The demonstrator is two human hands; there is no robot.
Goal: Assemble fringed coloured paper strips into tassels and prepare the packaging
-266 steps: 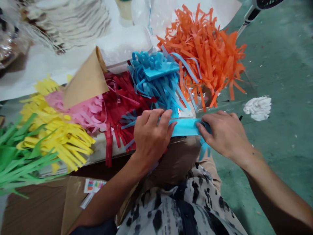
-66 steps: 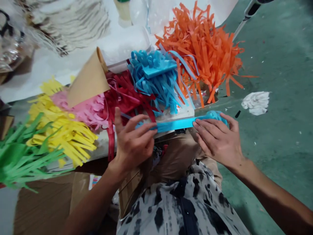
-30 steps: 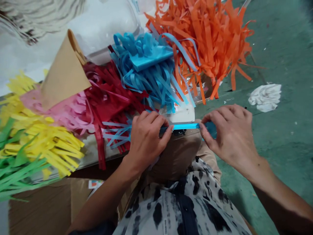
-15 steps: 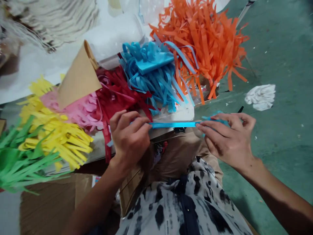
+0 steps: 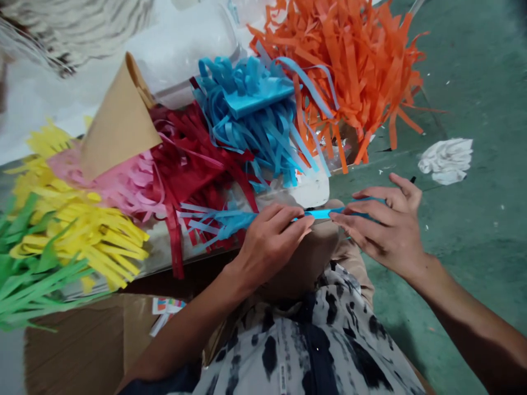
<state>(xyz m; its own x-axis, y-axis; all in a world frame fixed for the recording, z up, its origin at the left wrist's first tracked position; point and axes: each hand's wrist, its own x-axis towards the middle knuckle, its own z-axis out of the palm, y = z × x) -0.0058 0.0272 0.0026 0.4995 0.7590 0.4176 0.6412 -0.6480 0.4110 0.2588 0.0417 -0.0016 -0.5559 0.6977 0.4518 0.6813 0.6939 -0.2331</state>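
Observation:
Between my two hands stretches a piece of blue fringed tissue paper (image 5: 323,214), its middle rolled into a narrow band. My left hand (image 5: 274,233) pinches the band left of centre, and loose fringe strips trail out beyond it to the left. My right hand (image 5: 381,225) grips the band's right part between thumb and fingertips, the other fingers partly raised. More blue shows behind those fingers. Just past my hands lie a pile of blue fringed paper (image 5: 259,104) and a dark red fringed pile (image 5: 193,159).
Orange fringe (image 5: 349,66) sits at the far right of the table. Pink (image 5: 123,189), yellow (image 5: 82,219) and green fringe (image 5: 37,274) lie to the left, with a brown paper cone (image 5: 121,123) over the pink. Crumpled white paper (image 5: 447,159) rests on the green floor (image 5: 473,230).
My left hand has slid right along the blue band, closer to my right hand. Blue fringe strips now show spread out on its left. My right hand's fingers have lifted a little.

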